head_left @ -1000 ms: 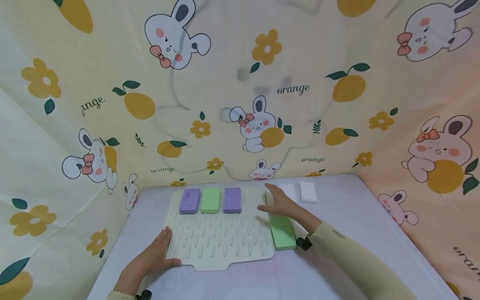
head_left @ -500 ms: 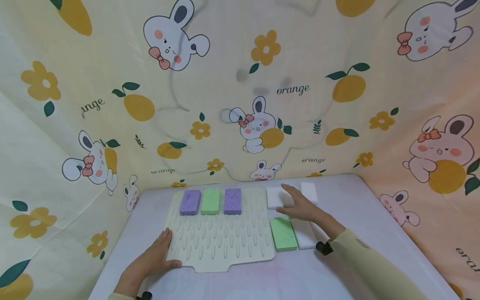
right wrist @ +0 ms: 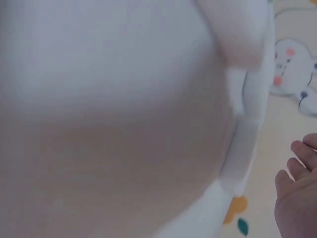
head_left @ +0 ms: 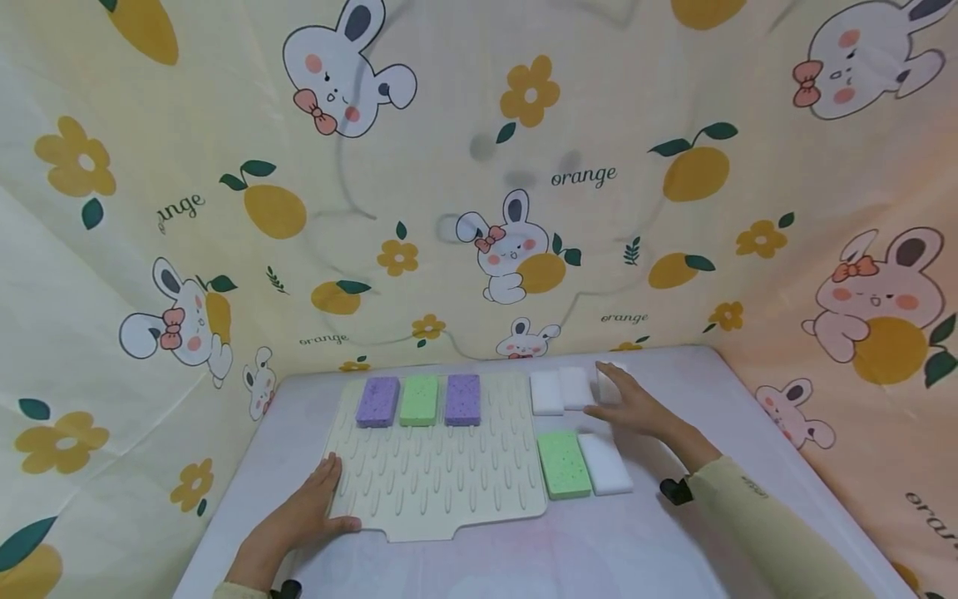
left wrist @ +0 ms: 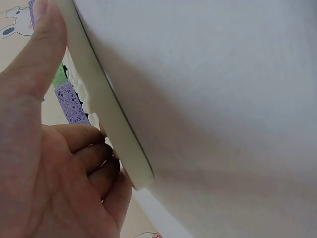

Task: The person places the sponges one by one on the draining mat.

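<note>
My left hand [head_left: 303, 503] rests against the left edge of a cream ridged mat [head_left: 441, 491]; its thumb touches the mat's near edge. The left wrist view shows the fingers against the mat's edge [left wrist: 116, 129]. Along the mat's far side lie a purple sponge [head_left: 377, 402], a green sponge [head_left: 418, 401] and another purple sponge [head_left: 462, 400]. My right hand [head_left: 636, 403], thumb and fingers spread apart, is over a white sponge block [head_left: 604, 389], which it partly hides. Contact there cannot be made out. The right wrist view shows the hand [right wrist: 299, 193] holding nothing visible.
Right of the mat stand two more white blocks, one [head_left: 547, 393] next to the other [head_left: 575, 389]. Nearer me a green sponge [head_left: 565, 466] sits beside a white block [head_left: 605, 463]. A printed cloth [head_left: 449, 274] rises behind the white table [head_left: 674, 549].
My right hand has moved right, from above the mat's right edge to the rightmost white block at the back. The other white blocks have come into view. My left hand has stayed put.
</note>
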